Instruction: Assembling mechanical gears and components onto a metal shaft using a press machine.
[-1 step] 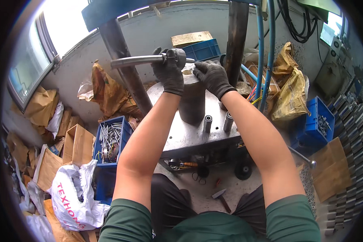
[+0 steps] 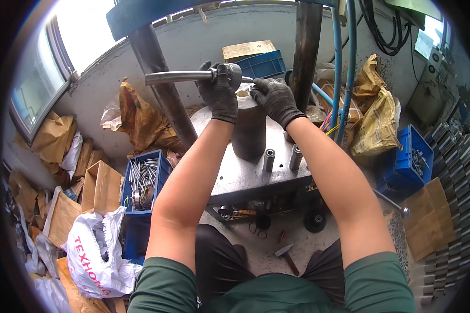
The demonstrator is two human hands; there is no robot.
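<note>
My left hand, in a dark grey glove, is wrapped round a metal shaft with a wide round collar. The shaft's long bar points left, and a thin end sticks out to the right. At that thin end, the gloved fingers of my right hand are pinched together. Whatever they hold is too small to make out. Both hands are over a dark upright cylinder on a metal press table. Two short hollow metal sleeves stand on the table's near right part.
Thick steel posts flank the table, with blue hoses at the right. Blue crates of metal parts stand left and right. A hammer lies on the floor between my legs. Metal bars are stacked far right.
</note>
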